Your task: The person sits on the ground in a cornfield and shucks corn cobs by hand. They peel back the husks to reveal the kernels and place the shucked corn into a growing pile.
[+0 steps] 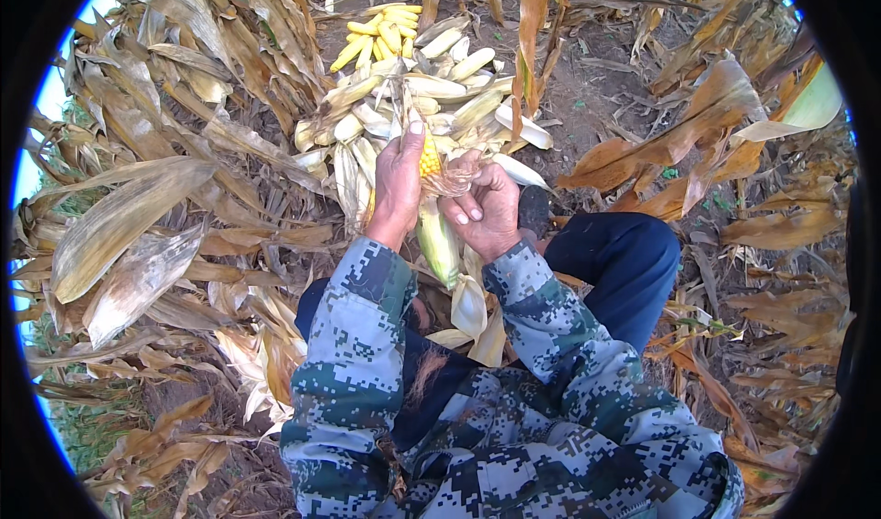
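Observation:
My left hand (398,181) is wrapped round an upright ear of corn (429,157), its thumb along the upper part. Bare yellow kernels show between my two hands. My right hand (485,209) is closed, fingers curled, on the ear's brownish silk and dry husk (451,178) at the side facing it. Below both hands hangs a pale green husk (437,242); whether it belongs to the held ear or to another one I cannot tell. My left fingers are mostly hidden behind the ear.
Just beyond my hands lies a heap of ears in pale husks (473,83). Behind it is a pile of bare yellow ears (384,34). Dry corn stalks and leaves (138,216) crowd the left and right. My bent knee (633,262) in dark trousers is at the right.

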A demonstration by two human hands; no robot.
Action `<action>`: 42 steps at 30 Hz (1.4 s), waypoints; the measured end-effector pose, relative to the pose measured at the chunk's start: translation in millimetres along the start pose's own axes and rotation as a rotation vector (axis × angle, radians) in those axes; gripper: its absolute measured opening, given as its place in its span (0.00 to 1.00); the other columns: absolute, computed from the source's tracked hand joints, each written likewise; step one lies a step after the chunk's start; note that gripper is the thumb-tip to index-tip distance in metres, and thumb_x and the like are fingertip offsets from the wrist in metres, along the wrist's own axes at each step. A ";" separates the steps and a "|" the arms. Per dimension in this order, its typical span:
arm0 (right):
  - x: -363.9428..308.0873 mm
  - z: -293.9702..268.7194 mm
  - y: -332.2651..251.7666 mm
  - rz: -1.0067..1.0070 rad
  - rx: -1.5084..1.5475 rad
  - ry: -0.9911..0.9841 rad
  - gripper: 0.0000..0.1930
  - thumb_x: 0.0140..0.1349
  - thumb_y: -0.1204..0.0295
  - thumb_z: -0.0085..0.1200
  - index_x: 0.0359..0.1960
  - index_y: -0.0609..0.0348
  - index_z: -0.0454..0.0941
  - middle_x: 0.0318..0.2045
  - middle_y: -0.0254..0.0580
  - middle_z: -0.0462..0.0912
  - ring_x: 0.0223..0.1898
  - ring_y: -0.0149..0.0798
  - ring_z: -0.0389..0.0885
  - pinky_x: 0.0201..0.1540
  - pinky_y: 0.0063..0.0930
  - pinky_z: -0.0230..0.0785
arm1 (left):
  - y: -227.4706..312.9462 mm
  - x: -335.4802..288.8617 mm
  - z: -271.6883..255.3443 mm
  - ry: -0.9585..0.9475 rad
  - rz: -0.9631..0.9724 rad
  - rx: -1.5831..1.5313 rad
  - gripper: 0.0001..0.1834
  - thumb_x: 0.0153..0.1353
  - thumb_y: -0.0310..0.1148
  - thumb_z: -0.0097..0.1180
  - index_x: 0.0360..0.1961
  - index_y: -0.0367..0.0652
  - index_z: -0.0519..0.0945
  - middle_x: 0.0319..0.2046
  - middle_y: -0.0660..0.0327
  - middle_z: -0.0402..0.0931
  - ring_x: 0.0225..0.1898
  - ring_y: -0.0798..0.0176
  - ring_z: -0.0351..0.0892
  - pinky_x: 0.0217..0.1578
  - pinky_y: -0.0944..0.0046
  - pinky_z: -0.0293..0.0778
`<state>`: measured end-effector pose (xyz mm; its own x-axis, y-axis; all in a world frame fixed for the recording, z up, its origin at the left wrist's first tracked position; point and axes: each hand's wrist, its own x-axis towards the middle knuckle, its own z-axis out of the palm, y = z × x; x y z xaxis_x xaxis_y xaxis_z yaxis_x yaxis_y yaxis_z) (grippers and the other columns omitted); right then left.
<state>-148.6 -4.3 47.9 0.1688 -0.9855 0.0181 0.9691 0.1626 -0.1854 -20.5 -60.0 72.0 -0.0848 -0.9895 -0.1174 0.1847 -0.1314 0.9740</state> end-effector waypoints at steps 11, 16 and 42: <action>-55.9 11.4 -9.1 0.161 -0.554 -0.079 0.06 0.53 0.76 0.43 0.28 0.63 0.72 0.26 0.40 0.72 0.14 0.25 0.56 0.17 0.21 0.55 | -8.5 35.4 -21.9 0.186 0.016 0.432 0.37 0.72 0.58 0.49 0.39 0.24 0.81 0.34 0.46 0.83 0.38 0.52 0.82 0.45 0.53 0.75; -109.6 8.2 -10.0 0.206 -0.576 -0.064 0.06 0.51 0.76 0.44 0.25 0.63 0.73 0.25 0.39 0.71 0.19 0.28 0.63 0.22 0.23 0.55 | 8.7 48.8 -31.9 0.237 -0.071 0.289 0.35 0.72 0.56 0.50 0.40 0.25 0.83 0.34 0.48 0.84 0.35 0.55 0.82 0.42 0.56 0.75; -191.2 -24.7 -57.4 0.439 -0.655 -0.100 0.22 0.64 0.58 0.60 0.50 0.63 0.79 0.44 0.39 0.84 0.39 0.28 0.80 0.42 0.22 0.72 | 27.4 47.7 -50.4 0.314 0.340 0.357 0.32 0.72 0.56 0.52 0.35 0.29 0.77 0.27 0.54 0.78 0.30 0.61 0.76 0.38 0.59 0.76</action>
<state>-241.0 173.6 30.8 0.5565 -0.8237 -0.1085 0.5126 0.4432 -0.7354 29.8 -113.9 83.3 0.2259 -0.9502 0.2148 -0.1957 0.1718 0.9655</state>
